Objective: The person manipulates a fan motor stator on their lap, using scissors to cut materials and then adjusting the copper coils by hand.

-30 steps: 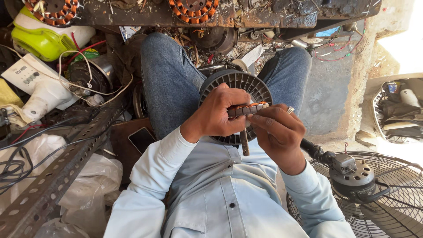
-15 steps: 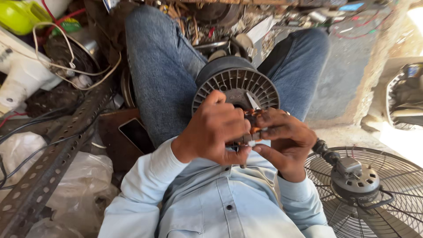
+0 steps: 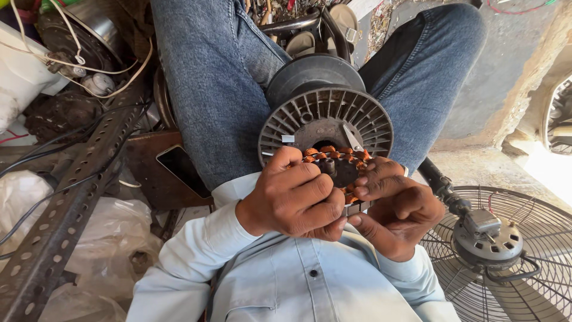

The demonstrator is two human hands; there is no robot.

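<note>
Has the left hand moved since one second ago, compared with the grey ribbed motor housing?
Yes. The left hand has shifted down toward the body; it now covers only the lower rim of the ribbed motor housing.

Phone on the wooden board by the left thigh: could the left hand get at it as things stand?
Probably yes. The phone lies face up and uncovered just beside the left forearm, but the left hand is wrapped around the copper-wound stator and would have to let go first.

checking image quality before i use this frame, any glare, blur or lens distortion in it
Head view: the right edge by the concrete is blown out by sunlight; the hands, left and right, and the copper-wound stator are evenly lit and sharp; the wide lens bends the perforated metal bar and stretches the legs; no motion blur visible.
</note>
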